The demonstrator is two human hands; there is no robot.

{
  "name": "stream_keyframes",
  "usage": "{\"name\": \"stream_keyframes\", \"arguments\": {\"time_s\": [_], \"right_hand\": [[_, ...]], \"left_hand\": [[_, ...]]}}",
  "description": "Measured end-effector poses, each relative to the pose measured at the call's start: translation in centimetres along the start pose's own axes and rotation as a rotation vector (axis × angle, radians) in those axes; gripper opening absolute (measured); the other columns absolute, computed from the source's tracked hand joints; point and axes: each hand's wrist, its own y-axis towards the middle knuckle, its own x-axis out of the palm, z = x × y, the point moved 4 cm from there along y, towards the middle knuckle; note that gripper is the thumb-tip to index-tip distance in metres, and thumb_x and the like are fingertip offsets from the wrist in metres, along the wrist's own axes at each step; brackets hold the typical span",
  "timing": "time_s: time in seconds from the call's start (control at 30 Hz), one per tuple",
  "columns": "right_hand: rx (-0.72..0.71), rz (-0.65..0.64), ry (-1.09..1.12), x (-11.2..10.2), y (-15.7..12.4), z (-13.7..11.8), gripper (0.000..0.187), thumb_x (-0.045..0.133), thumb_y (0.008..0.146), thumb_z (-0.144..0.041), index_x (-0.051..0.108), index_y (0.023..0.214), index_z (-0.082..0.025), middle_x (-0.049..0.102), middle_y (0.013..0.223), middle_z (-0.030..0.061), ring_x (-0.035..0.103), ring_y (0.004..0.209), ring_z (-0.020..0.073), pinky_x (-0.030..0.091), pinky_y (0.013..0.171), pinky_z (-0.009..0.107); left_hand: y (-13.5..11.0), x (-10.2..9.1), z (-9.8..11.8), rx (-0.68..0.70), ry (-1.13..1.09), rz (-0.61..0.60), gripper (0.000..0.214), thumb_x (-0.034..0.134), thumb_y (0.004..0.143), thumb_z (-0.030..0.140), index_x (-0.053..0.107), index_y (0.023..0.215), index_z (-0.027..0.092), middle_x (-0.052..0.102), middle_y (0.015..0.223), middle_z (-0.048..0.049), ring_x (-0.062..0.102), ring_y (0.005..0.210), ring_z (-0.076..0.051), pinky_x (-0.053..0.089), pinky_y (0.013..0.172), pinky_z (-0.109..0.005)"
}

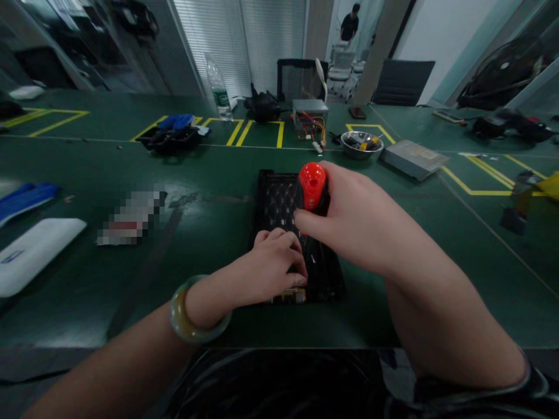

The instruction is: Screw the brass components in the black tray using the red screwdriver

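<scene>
A black rectangular casing (279, 201) with a patterned inner face lies on the green table in front of me. My right hand (351, 212) is wrapped around a screwdriver (312, 181) with a red and black handle, held upright over the casing. The lower part of the tool is mostly hidden. My left hand (275, 262) rests on the casing with fingers curled and thumb close to the index finger; what they pinch, if anything, is hidden. Below the left fingers shows a small circuit board (293, 295) at the casing's near edge.
A metal bowl (361, 145) of small parts, a flat grey metal box (414, 158) and a power supply (311, 113) with coloured wires stand beyond. A plastic bottle (220, 96) and a black tray (170, 137) are back left. Nearer left lies a white object (37, 253).
</scene>
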Motion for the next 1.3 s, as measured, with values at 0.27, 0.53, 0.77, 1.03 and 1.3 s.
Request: {"name": "stream_keyframes", "arguments": {"time_s": [0.27,0.53,0.77,1.03,1.3], "right_hand": [[0.017,0.046,0.006,-1.6,-0.3,0.0,0.015,0.065,0.078,-0.025,0.051,0.081,-0.022,0.056,0.075,-0.0006,0.043,0.062,0.0129,0.030,0.059,0.032],[-0.049,-0.126,0.262,-2.1,-1.3,-1.1,0.016,0.067,0.083,-0.034,0.059,0.088,-0.022,0.067,0.088,-0.0002,0.058,0.076,0.0169,0.044,0.065,0.033],[-0.086,-0.198,0.211,-1.3,-1.3,-1.7,0.014,0.068,0.079,-0.029,0.060,0.088,-0.023,0.066,0.087,-0.0031,0.056,0.074,0.0141,0.042,0.062,0.031],[-0.087,-0.209,0.200,-1.3,-1.1,-1.6,0.012,0.066,0.080,-0.030,0.060,0.088,-0.023,0.065,0.084,-0.0032,0.056,0.071,0.0138,0.040,0.059,0.030],[-0.129,-0.209,0.167,-1.0,-1.1,-1.7,0.012,0.067,0.079,-0.027,0.060,0.087,-0.024,0.065,0.084,-0.0052,0.054,0.071,0.0122,0.043,0.061,0.029]], "left_hand": [[0.3,0.4,-1.4,0.046,-0.078,-0.017,0.008,0.072,0.092,0.036,0.079,0.094,0.032,0.064,0.114,-0.0001,0.051,0.119,-0.026,0.027,0.102,-0.047],[-0.5,-0.9,-2.8,0.208,-0.114,-0.019,0.018,0.065,0.097,0.039,0.079,0.102,0.028,0.069,0.128,-0.0007,0.055,0.121,-0.026,0.028,0.107,-0.044],[-0.9,-1.3,-3.2,0.292,-0.088,0.006,0.015,0.067,0.096,0.034,0.082,0.098,0.034,0.070,0.124,0.0016,0.054,0.121,-0.026,0.028,0.106,-0.044],[-0.9,-1.0,-2.7,0.302,-0.063,-0.018,0.017,0.067,0.096,0.038,0.081,0.099,0.029,0.070,0.128,-0.0006,0.056,0.118,-0.024,0.029,0.108,-0.042],[-0.9,-1.0,-2.8,0.310,-0.115,-0.034,0.017,0.066,0.096,0.036,0.082,0.098,0.031,0.073,0.118,-0.0006,0.053,0.125,-0.027,0.023,0.117,-0.045]]}}
